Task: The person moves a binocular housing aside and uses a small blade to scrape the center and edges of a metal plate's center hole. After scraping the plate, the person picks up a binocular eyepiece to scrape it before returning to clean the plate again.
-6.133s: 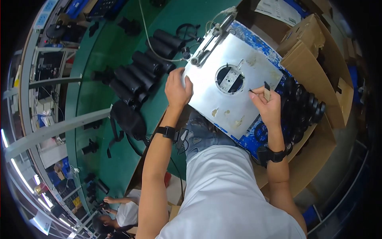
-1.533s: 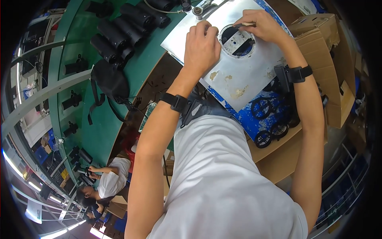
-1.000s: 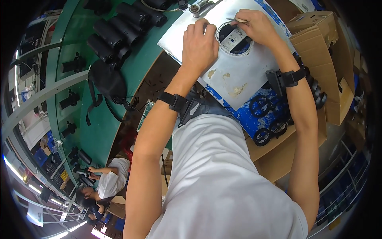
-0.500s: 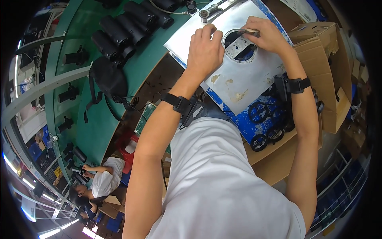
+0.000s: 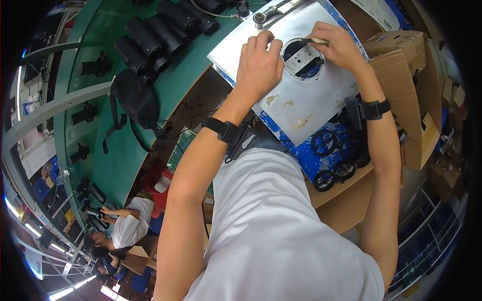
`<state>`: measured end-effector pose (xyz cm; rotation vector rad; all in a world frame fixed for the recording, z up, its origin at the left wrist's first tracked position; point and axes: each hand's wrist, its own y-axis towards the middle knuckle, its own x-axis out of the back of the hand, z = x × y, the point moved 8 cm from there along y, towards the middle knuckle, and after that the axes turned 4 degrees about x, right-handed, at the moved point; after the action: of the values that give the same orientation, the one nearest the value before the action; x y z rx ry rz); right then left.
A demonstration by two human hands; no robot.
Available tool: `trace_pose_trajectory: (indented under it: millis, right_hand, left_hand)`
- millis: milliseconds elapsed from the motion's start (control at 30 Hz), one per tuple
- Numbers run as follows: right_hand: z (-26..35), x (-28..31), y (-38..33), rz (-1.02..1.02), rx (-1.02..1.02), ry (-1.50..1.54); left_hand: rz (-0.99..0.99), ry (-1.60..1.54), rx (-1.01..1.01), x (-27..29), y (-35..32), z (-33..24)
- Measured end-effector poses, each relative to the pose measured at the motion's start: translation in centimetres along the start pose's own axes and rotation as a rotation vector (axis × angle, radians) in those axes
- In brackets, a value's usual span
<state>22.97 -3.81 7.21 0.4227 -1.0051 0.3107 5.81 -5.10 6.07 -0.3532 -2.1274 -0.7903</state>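
Green bench point(image 5: 165, 95), metal plate point(image 5: 321, 95): left hand point(image 5: 258, 62) flat/open, right hand point(image 5: 339, 45) grip on thin tool point(image 5: 314, 41).

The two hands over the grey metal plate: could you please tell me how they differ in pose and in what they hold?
The left hand lies knuckles-up on the metal plate beside the round opening, holding nothing that can be seen. The right hand pinches a thin dark tool whose tip reaches over the opening. The left hand sits on the opening's left side, the right hand at its upper right. Both wrists wear a black strap.
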Motion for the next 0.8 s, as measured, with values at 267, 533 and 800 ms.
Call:
trace_pose_trajectory:
  millis: [267, 533, 800]
  right_hand:
    - [0.9, -0.1, -1.7, -0.283, -0.117, -0.036]
    - [-4.2, 0.1, -4.7, -0.659, -0.357, 0.61]
    - [-3.7, 1.0, -6.3, -0.798, -0.486, 0.293]
  left_hand:
    - [-0.005, 0.038, -0.025, 0.1, 0.1, -0.1]
    - [-0.045, -0.139, -0.032, 0.4, 1.4, 0.1]
    - [0.337, -0.231, -0.129, -3.3, 6.3, -1.1]
